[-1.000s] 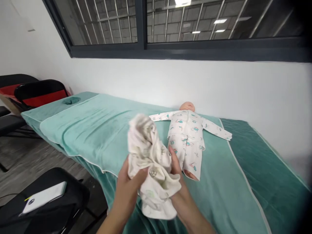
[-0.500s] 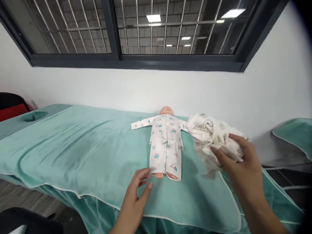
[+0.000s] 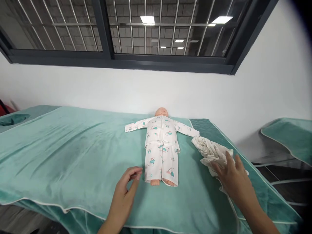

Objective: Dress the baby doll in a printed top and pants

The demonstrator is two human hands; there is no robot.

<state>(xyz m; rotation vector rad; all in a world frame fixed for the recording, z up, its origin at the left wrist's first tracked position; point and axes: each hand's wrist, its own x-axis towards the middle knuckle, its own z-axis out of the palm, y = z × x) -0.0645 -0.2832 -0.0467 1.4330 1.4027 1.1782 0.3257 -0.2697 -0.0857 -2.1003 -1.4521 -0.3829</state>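
A baby doll (image 3: pixel 162 112) lies on its back, arms spread, in a white patterned top (image 3: pixel 162 133) and matching trousers (image 3: pixel 153 162). Its feet show below the trouser hems. To the doll's side, near its sleeve cuff, a crumpled white printed cloth (image 3: pixel 211 151) rests on the green cover. My right hand (image 3: pixel 235 177) is over the near part of this cloth, fingers spread and not gripping; the hand hides some of it. Beside the trouser leg, my left hand (image 3: pixel 124 191) hovers with thumb and fingertips drawn together, nothing visible in them.
A green velvety cover (image 3: pixel 80 156) with white piping spreads over the bed. Behind it rises a white wall (image 3: pixel 122 87) with a dark-framed, barred window (image 3: pixel 170 63). Another green-covered surface (image 3: pixel 290 136) stands at the right, with metal tubing below it.
The cloth has gone from my right hand's grip down onto the bed, and that hand has loosened. My left hand's fingers have drawn together. The camera view has shifted slightly.
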